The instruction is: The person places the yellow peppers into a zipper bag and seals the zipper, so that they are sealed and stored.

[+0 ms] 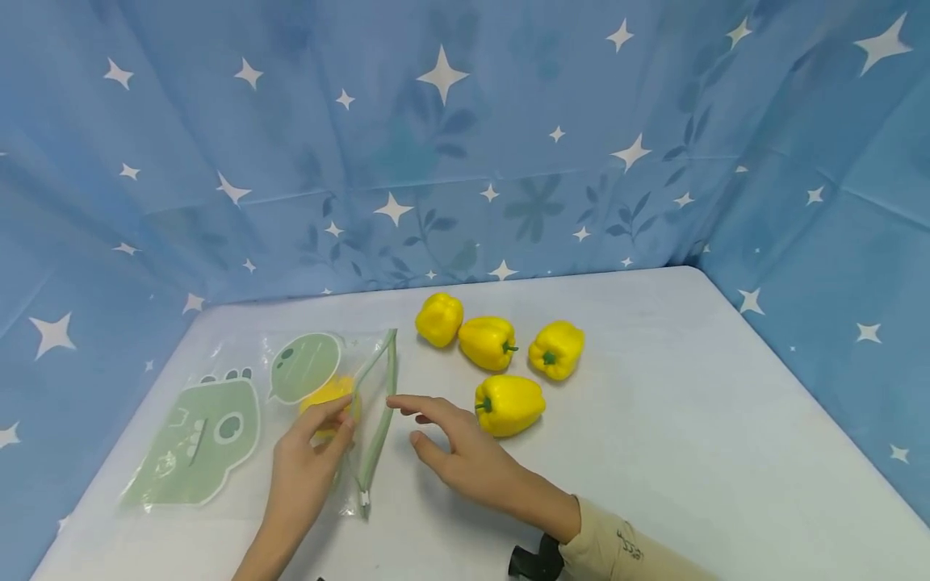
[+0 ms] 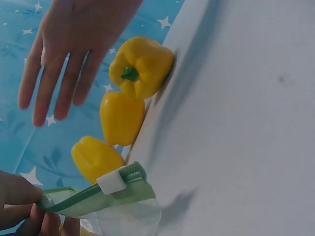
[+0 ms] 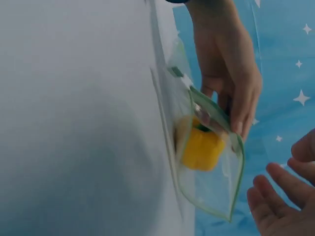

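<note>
A clear zip bag (image 1: 225, 347) with green dinosaur print lies on the table, its green-edged mouth spread apart and facing right. My left hand (image 1: 308, 456) pinches the upper edge of that mouth between thumb and fingers. Inside the bag sits one yellow bell pepper (image 3: 202, 150), partly covered by the left hand in the head view. My right hand (image 1: 472, 456) hovers just right of the mouth, fingers extended and holding nothing. A white slider (image 2: 111, 182) is at the near end of the zip. Beyond the right hand lies a yellow bell pepper (image 1: 512, 405).
Three more yellow bell peppers, a left one (image 1: 439, 319), a middle one (image 1: 487, 343) and a right one (image 1: 556, 350), lie toward the back of the white table (image 1: 690, 420). A blue star-patterned curtain (image 1: 465, 161) closes off the back and sides. A black object (image 1: 536, 559) is by the right sleeve.
</note>
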Available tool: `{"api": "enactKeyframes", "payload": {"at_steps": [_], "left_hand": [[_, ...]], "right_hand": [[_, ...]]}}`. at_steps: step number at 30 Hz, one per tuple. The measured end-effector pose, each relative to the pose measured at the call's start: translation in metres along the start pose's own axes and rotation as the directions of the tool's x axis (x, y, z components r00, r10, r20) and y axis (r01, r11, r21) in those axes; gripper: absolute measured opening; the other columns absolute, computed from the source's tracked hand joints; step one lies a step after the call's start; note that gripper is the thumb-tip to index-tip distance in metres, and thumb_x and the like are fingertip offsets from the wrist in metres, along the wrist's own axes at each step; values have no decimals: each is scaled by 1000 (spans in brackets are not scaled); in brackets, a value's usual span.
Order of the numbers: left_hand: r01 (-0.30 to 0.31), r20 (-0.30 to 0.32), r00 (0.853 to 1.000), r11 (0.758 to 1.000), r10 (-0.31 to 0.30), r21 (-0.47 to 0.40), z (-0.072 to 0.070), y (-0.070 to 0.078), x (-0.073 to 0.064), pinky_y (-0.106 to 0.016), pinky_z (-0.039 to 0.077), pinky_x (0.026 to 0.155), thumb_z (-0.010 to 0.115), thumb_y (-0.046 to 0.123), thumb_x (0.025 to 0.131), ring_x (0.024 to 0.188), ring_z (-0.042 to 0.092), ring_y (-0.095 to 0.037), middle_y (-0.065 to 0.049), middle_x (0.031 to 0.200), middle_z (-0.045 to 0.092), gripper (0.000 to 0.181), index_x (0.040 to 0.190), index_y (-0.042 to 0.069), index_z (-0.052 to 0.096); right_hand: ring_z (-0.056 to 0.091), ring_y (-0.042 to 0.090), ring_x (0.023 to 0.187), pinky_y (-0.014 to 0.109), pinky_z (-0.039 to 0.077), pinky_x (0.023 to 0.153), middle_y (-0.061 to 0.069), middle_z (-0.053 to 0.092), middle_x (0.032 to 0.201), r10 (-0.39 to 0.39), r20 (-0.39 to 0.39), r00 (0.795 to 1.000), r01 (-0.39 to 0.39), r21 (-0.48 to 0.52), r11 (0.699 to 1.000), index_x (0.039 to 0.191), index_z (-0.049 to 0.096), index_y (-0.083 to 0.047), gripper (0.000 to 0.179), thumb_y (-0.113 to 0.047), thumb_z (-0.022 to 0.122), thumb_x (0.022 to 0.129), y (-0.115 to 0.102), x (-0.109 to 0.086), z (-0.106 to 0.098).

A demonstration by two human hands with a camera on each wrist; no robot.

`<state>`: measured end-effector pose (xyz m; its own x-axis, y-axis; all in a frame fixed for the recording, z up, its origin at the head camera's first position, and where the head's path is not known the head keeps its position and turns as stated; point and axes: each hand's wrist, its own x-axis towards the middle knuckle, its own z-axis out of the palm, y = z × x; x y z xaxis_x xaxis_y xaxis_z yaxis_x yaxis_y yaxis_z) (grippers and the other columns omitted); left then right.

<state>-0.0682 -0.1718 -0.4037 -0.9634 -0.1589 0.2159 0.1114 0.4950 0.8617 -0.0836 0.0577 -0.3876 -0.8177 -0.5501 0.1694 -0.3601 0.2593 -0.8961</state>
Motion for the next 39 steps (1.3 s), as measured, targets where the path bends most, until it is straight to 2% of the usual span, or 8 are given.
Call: {"api": "enactKeyframes", "payload": {"at_steps": [4,9,13,19,25,30,34,39], "left_hand": [[-8,8,1000,1000,9,-14,1,-3,3,-16,62,78,70,2,98,97,65,-6,-9,107,70,31,129,7,71],[-11,-2,1000,998,11,60,0,-3,4,-14,60,77,70,5,98,97,62,-2,-5,107,71,30,128,10,72],[-30,-15,999,991,32,132,-2,-2,3,-16,59,75,71,7,99,94,61,-1,-3,106,71,32,130,12,71],[-3,8,1000,998,2,58,-5,-4,-3,-23,62,63,67,7,101,88,62,-2,-7,109,67,36,137,10,67],[9,17,1000,1000,-9,27,-6,-7,-5,-26,61,58,67,7,101,83,62,-3,-6,107,65,32,132,11,70],[5,14,1000,1000,-6,26,-4,-8,-4,-26,61,59,67,7,101,86,62,-2,-5,106,66,30,130,11,70],[5,-2,1000,999,-5,37,-4,-7,-4,-24,61,62,67,8,102,87,63,-1,-6,106,68,27,128,10,71],[12,-22,1000,997,-10,79,-4,-7,-7,-19,60,71,68,10,101,88,63,0,-4,106,70,25,125,11,72]], "right_hand": [[52,12,140,45,47,118,-23,49,154,-46,-4,999,46,-102,994,152,46,-43,51,-18,55,109,-2,-8,-18],[47,8,146,42,44,123,-19,48,157,-161,20,987,162,-195,967,154,46,-38,51,-19,57,108,-2,-12,-39],[45,12,149,43,42,124,-14,49,158,-252,40,967,252,-302,919,155,47,-29,50,-19,57,107,1,-11,-52],[46,15,149,45,38,127,-10,53,155,-328,87,941,333,-423,843,152,51,-21,46,-19,58,107,8,-10,-68],[47,14,147,43,42,124,-10,53,154,-238,148,960,280,-499,820,152,50,-25,47,-28,61,106,14,-9,-85],[45,16,148,46,42,123,-10,50,157,-87,182,979,171,-514,841,152,50,-26,53,-35,67,103,11,-11,-104],[44,20,149,50,41,124,-7,47,160,15,204,979,92,-502,860,154,48,-26,58,-38,69,101,9,-14,-117],[44,25,150,54,40,124,-4,49,160,80,226,971,48,-508,860,156,46,-25,62,-36,71,100,12,-17,-126]]}}
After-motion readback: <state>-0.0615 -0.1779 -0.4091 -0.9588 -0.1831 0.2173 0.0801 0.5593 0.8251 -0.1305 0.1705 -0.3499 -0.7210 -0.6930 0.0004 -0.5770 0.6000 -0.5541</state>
